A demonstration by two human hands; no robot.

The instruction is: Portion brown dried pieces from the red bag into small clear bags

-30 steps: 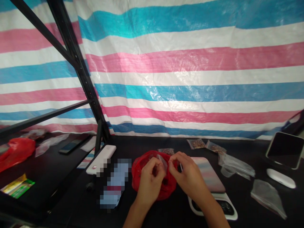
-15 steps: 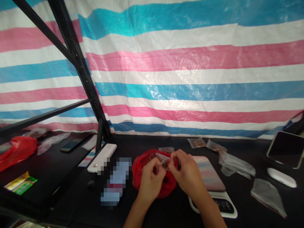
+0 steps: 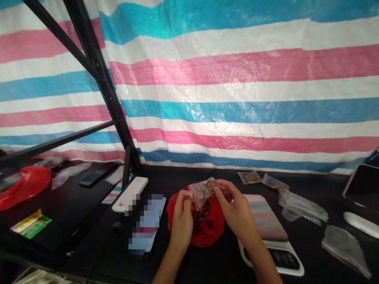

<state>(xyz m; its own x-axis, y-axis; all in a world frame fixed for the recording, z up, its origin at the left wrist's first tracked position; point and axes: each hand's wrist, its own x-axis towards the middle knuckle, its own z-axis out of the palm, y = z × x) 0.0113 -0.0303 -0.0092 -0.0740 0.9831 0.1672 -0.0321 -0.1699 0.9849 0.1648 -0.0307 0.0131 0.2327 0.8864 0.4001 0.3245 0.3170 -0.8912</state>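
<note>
Between my two hands is a small clear zip bag with brownish bits inside, held up over a red plastic bag. My left hand pinches its left end, and my right hand grips its right end with thumb and fingers. The red bag lies open on the black table, with a heap of small brown pieces showing in it. Part of its far rim is hidden behind the zip bag and my hands.
Two filled zip bags lie at the back right. Clear plastic bags sit further right, near a white case. A pink device on a white-edged scale is beside my right forearm. Left are a phone, a white power bank and a black metal frame.
The zip bag has come up and turned flat between my hands, its contents now showing. My hands have moved slightly apart, uncovering the brown pieces. The view has shifted slightly left.
</note>
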